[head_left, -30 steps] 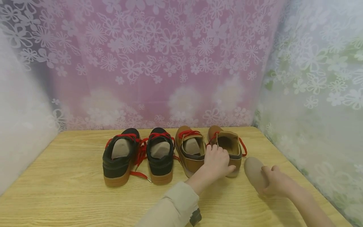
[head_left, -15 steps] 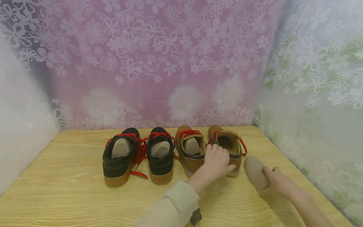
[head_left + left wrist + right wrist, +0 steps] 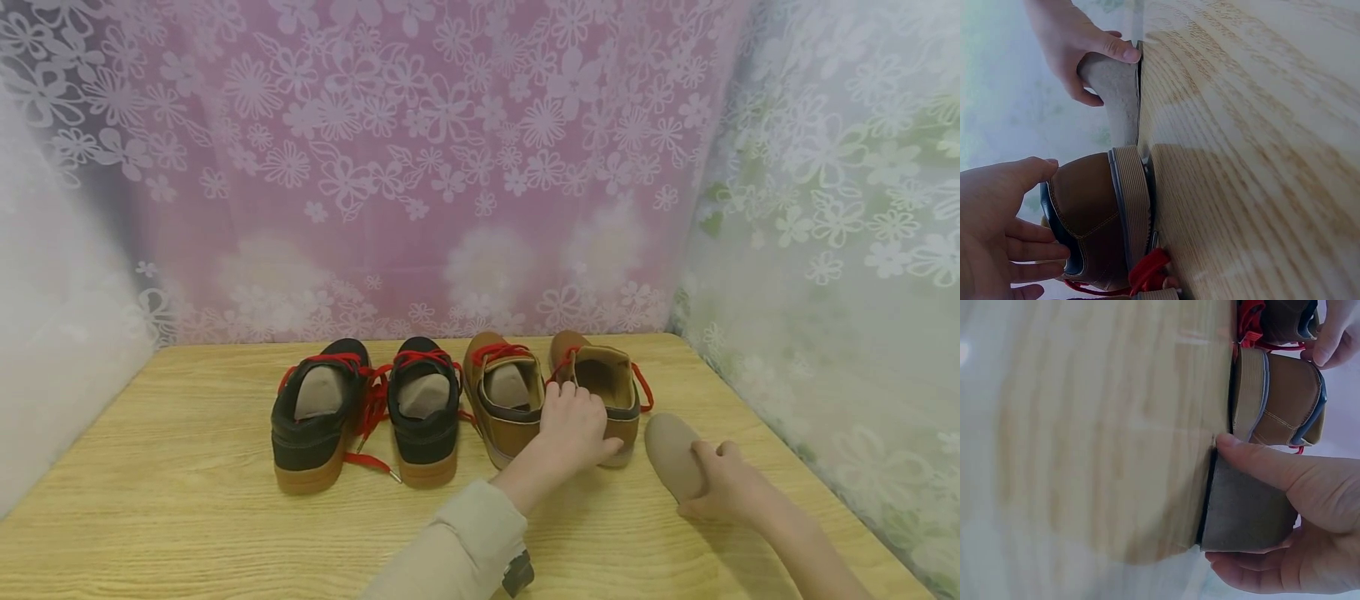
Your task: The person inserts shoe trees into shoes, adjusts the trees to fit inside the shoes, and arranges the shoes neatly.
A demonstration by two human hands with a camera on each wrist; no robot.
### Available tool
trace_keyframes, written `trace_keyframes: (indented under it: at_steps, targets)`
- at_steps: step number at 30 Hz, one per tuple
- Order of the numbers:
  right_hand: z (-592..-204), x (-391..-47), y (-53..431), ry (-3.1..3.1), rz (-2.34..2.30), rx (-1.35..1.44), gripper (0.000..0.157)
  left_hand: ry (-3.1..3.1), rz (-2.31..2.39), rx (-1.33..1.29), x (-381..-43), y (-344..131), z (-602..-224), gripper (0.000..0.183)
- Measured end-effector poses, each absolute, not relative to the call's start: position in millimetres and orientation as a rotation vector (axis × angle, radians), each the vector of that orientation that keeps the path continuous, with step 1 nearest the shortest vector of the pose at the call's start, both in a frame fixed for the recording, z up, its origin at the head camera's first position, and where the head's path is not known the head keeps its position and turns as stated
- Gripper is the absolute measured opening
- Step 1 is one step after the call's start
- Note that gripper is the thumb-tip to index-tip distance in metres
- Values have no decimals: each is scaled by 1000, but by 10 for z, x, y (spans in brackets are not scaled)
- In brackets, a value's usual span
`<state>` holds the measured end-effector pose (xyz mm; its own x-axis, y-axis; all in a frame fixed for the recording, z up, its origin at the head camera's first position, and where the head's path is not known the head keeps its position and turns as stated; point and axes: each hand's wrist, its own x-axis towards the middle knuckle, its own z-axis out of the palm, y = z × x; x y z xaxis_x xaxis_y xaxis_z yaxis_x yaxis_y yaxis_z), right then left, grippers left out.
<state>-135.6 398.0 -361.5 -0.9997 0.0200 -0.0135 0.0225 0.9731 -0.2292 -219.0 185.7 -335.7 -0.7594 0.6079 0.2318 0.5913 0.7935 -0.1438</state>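
Note:
My left hand rests at the heel collar of the rightmost brown shoe. The left wrist view shows its thumb tip on the heel of this brown shoe, its fingers fairly straight along the opening. To the right, my right hand grips a beige, foot-shaped shoe insert by its near end. Thumb and fingers span the insert from both sides in the right wrist view, its dark base edge right at the tabletop. The brown shoe's dark opening faces up, partly covered by my left hand.
Left of it stands the other brown shoe, with a beige insert inside. Two black shoes with red laces and beige inserts stand further left. They share a wooden table, with a flowered pink curtain behind.
My right thumb has slid slightly left along the near end of the insert, which has barely shifted. My left hand and the shoes stay put.

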Motion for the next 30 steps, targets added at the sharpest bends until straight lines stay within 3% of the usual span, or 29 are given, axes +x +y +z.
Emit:
trace_keyframes:
  at_steps: [18,30]
  targets:
    - [-3576,-1311,3964,3259,-439,66,70,-2680,88,-936,-2198,1844,-3370,53]
    - [-3491,-1288,3930,3375,-305,-10,68,-2685,89,-941,-2202,1840,-3366,54]
